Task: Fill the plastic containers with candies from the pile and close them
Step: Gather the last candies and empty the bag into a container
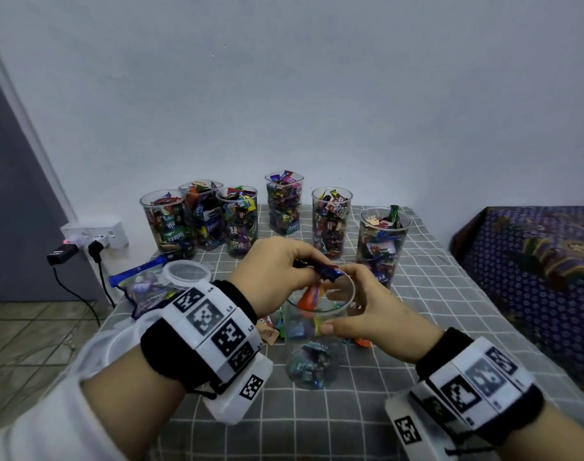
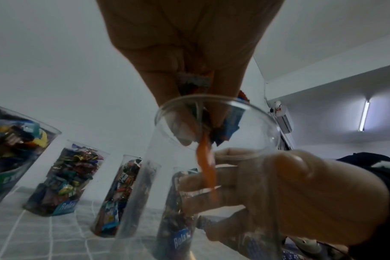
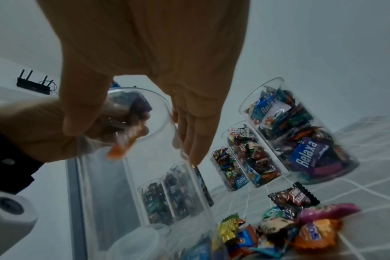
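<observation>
While my left hand (image 1: 277, 274) is pinching a small bunch of candies (image 1: 328, 272) right over the mouth of the clear cup (image 1: 312, 347), my right hand (image 1: 367, 311) is curling around the cup's rim and wall to hold it steady. The cup is standing on the checked cloth (image 1: 317, 427) in the middle, close to me, and it is only a little bit full. An orange candy (image 2: 206, 168) is dropping down inside it, looking all stretched and blurry. To do this well, I think I should be keeping my fingers low over the opening and letting go slowly, so nothing is bouncing out. I should also be holding the cup straight up, because it is tall and thin and could tip. The loose pile (image 3: 285, 228) is lying by the cup at about 3 o'clock in the right wrist view, and the filled cups (image 1: 277, 211) are standing in a row at 12 o'clock, all without lids. A round lid (image 1: 185, 272) is waiting at 10 o'clock. Many wrappers are showing the word "Relaxa" in white on blue. One orange wrapper in the pile is showing big letters, maybe "SOS", but they are upside down and I cannot be sure. Other writing is too small to read.
</observation>
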Demonstrator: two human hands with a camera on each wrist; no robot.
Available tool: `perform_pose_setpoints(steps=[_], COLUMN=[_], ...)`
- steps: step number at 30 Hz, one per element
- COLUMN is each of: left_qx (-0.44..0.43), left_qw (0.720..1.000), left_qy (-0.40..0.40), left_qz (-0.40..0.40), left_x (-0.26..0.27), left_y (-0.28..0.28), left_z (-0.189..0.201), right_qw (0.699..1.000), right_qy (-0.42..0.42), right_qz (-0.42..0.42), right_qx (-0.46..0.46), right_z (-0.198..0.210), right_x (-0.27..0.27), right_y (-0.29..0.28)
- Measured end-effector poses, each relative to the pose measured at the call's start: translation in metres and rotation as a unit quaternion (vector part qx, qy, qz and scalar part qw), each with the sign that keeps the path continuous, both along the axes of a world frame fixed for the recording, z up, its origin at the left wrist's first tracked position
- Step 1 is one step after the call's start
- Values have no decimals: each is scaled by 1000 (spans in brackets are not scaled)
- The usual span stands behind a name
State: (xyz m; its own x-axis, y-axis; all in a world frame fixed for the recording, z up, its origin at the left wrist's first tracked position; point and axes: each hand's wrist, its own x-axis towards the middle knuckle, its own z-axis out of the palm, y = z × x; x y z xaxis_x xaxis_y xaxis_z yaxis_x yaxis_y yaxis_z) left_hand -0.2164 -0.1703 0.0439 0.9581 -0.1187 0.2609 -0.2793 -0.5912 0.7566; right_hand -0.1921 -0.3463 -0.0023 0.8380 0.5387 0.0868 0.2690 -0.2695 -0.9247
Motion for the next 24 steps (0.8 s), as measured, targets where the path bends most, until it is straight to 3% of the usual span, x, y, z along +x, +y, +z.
perform_pose_setpoints(steps=[10, 16, 21, 24], left_qx=[70, -2, -76, 26], left_qw=[994, 991, 997, 995], left_qy=[7, 1, -5, 93], left_qz=[-88, -131, -17, 19], left_x=[-6, -10, 5, 22], left_y=[0, 4, 20, 35], left_z=[11, 16, 4, -17], right_qw=[999, 995, 990, 973], right_qy=[-18, -34, -1, 13], right_qz=[21, 13, 55, 88], right_qx=[-46, -89, -128, -214], right_z=[2, 7, 16, 17], right_x=[6, 11, 11, 21], right_y=[-2, -10, -21, -32])
